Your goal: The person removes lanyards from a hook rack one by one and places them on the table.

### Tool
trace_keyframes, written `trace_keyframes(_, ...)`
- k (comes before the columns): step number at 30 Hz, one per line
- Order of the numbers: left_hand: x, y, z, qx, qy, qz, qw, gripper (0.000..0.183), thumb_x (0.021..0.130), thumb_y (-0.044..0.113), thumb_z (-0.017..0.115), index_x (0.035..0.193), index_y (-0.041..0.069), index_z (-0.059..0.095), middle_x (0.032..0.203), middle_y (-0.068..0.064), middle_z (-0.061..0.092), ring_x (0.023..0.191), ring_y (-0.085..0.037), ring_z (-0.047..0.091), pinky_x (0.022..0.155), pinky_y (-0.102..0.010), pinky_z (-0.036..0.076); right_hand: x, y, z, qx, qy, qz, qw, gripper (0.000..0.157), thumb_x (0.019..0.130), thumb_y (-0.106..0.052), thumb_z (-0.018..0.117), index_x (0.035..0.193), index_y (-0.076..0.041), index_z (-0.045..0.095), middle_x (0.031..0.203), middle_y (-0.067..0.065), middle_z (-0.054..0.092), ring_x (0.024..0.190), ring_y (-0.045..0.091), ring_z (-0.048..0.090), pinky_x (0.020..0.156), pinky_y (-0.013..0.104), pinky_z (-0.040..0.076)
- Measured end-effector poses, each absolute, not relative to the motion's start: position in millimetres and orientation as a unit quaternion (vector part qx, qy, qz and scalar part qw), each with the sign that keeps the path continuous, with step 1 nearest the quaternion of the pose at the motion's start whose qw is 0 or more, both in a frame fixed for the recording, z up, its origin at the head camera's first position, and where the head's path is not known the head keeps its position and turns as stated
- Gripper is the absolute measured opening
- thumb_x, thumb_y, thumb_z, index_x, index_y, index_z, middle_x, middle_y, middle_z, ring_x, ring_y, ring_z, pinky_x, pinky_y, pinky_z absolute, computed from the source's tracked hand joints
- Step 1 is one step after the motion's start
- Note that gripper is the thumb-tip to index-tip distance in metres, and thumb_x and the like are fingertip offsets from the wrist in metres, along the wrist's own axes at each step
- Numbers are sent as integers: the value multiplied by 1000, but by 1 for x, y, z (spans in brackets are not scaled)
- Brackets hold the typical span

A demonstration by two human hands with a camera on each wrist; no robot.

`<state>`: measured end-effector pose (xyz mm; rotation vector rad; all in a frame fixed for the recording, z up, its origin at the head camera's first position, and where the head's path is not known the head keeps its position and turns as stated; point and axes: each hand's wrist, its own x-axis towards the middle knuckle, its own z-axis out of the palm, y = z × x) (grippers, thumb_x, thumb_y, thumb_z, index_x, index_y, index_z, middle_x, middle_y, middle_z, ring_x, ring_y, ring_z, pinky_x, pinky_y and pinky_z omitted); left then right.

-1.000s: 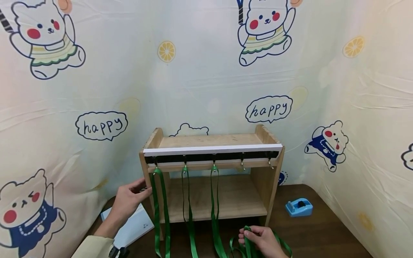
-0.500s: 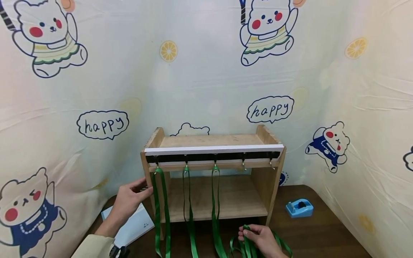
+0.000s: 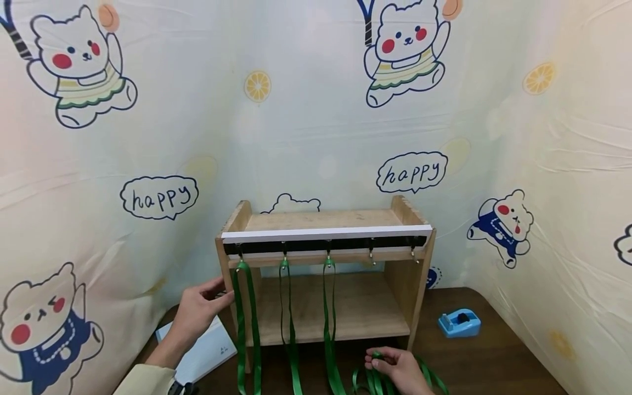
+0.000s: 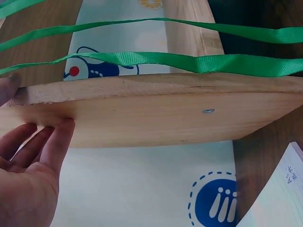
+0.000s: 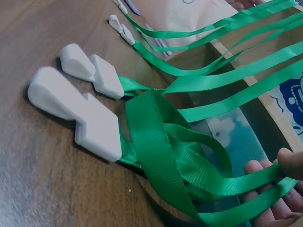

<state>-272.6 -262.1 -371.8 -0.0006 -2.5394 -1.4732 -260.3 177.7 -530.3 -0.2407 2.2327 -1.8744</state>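
A wooden shelf [image 3: 326, 307] bears a black strip with small hooks, and green lanyards [image 3: 328, 318] hang from the three left ones. My left hand [image 3: 195, 315] holds the shelf's left side panel [image 4: 142, 113], thumb at the front edge and fingertips against the outer face. Low in front of the shelf's right part, my right hand [image 3: 402, 370] pinches another green lanyard [image 5: 156, 142] between thumb and fingers. Its loops bunch up beside the hand. The white plastic clip [image 5: 99, 130] on its end lies over the dark tabletop, next to a second white clip [image 5: 92, 71].
Two bare hooks [image 3: 413, 253] are at the strip's right end. A blue tape dispenser [image 3: 459, 322] sits on the table [image 3: 494, 356] to the right. A pale blue notebook [image 3: 204, 351] lies at left under my forearm. Patterned cloth [image 3: 316, 137] encloses the back and sides.
The head view has tilted slightly, so the scene sits a little lower. My right fingers have shifted slightly on the lanyard; my left hand stays on the shelf panel.
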Motion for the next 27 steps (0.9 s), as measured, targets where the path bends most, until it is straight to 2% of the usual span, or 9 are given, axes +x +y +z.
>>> trace_keyframes(9,-273,-262,-373,4,-862,-497,103,63,95,36,71,149,10,51,139,-19,64,117,-28,62,90,-31,59,-261,178,-531,-110,760,-632,108,49,96,-15,67,136,13,56,131,29,65,117,36,69,88,28,59)
trace_keyframes(23,-273,-261,-372,7,-860,-500,101,64,95,37,71,150,11,51,139,-19,64,117,-28,62,91,-34,59,-258,173,-522,-52,779,-622,64,50,95,-9,69,139,10,54,135,29,63,124,41,63,91,31,59)
trace_keyframes(27,-273,-261,-373,8,-861,-499,100,63,95,37,70,150,11,51,138,-19,64,116,-27,62,91,-35,59,-256,173,-517,-43,785,-614,68,48,94,-11,70,137,8,57,133,28,64,123,39,64,90,32,59)
